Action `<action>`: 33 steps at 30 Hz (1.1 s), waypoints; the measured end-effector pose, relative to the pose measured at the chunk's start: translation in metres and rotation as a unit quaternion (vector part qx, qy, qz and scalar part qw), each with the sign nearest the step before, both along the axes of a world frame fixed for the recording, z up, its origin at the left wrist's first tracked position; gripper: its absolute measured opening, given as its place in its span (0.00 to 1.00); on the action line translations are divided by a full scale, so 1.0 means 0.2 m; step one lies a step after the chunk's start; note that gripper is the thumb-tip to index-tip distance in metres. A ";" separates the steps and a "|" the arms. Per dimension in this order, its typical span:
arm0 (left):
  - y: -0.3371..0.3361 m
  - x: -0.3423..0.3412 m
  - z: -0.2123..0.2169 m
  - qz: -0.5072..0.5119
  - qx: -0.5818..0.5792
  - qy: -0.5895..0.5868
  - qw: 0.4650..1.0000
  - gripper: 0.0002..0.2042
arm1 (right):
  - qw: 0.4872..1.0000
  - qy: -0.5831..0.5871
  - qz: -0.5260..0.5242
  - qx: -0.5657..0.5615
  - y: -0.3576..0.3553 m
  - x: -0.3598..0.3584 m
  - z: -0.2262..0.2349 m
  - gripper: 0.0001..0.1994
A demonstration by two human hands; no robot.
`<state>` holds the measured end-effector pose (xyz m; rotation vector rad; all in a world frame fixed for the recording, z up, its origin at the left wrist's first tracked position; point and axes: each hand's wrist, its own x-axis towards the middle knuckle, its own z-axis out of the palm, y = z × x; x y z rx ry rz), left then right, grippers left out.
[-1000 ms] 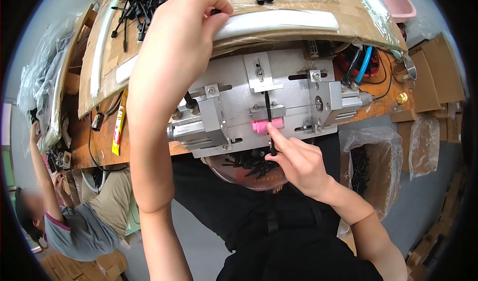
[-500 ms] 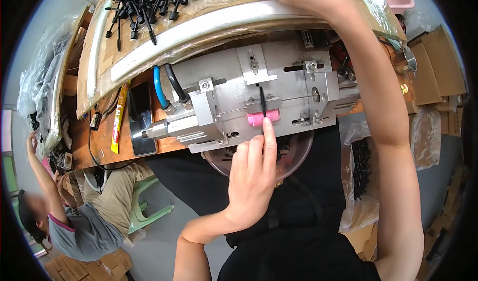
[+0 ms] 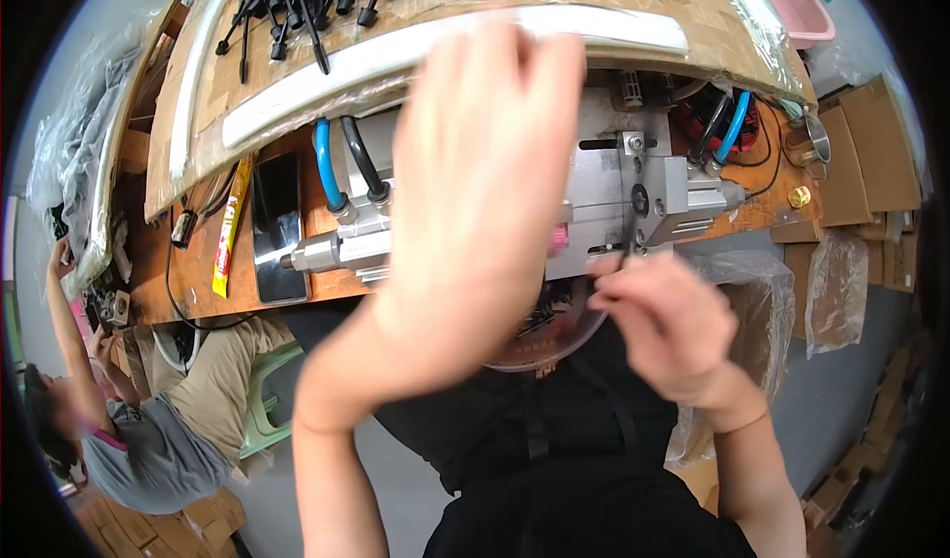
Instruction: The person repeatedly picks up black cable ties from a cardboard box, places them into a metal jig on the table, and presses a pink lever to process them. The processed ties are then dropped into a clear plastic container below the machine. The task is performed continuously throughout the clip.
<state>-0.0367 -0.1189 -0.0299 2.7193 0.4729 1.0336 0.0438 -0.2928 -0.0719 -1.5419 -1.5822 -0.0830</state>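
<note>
My left hand [image 3: 480, 177] is raised and blurred, fingers stretched out together, its back toward me. It covers most of a grey metal fixture [image 3: 653, 197] on the wooden bench, and nothing shows in it. My right hand [image 3: 663, 321] is at the fixture's front edge, fingertips pinched on a thin black part [image 3: 629, 239]. A bit of a pink piece [image 3: 562, 236] shows on the fixture beside my left hand. Below the fixture, a clear round bowl [image 3: 554, 345] holds black parts.
A pile of black parts [image 3: 297, 4] lies on a raised cardboard-covered board with a long white strip [image 3: 327, 73]. Blue and black hoses [image 3: 327, 167], a dark phone [image 3: 277, 227] and a yellow packet [image 3: 230, 236] lie left. Another person [image 3: 148, 439] crouches lower left. Plastic bag [image 3: 767, 301] at right.
My right hand came down from the pile at the top to the fixture's front, now pinching a black part. My left hand lifted off the pink piece and swept upward.
</note>
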 end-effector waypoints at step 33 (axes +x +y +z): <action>-0.39 -0.34 -0.29 -0.003 0.009 0.221 0.975 0.34 | 0.990 0.072 -0.108 -0.054 -0.06 0.01 -0.02 0.24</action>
